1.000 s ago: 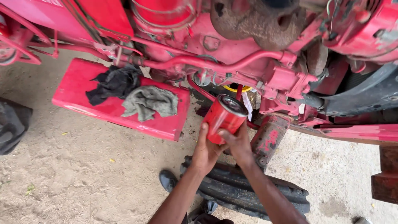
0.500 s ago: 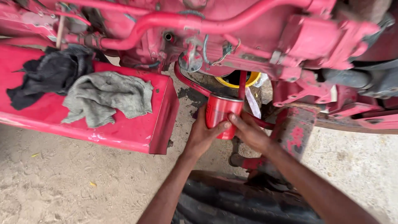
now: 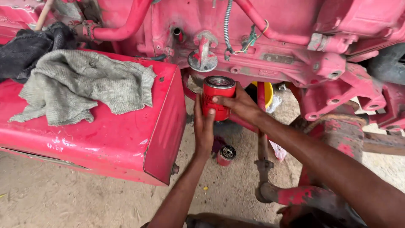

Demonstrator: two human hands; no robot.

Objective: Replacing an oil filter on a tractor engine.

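Both hands are wrapped around a red canister filter [image 3: 218, 98], held upright right under the round mount [image 3: 203, 60] on the red engine block [image 3: 270, 46]. The left hand [image 3: 203, 126] cups its lower side and the right hand [image 3: 236, 103] grips from the other, likely steadying it. Another small filter [image 3: 226, 155] lies on the sandy ground [image 3: 84, 198] below. A grey rag [image 3: 84, 84] is draped on the red panel [image 3: 126, 139].

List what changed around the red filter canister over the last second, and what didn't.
The red filter canister, tilted a second ago, now stands upright, raised just under the round mount on the red engine block. The view has closed in. Unchanged: left hand and right hand both grip the canister; the grey rag and dark cloth lie on the red panel.
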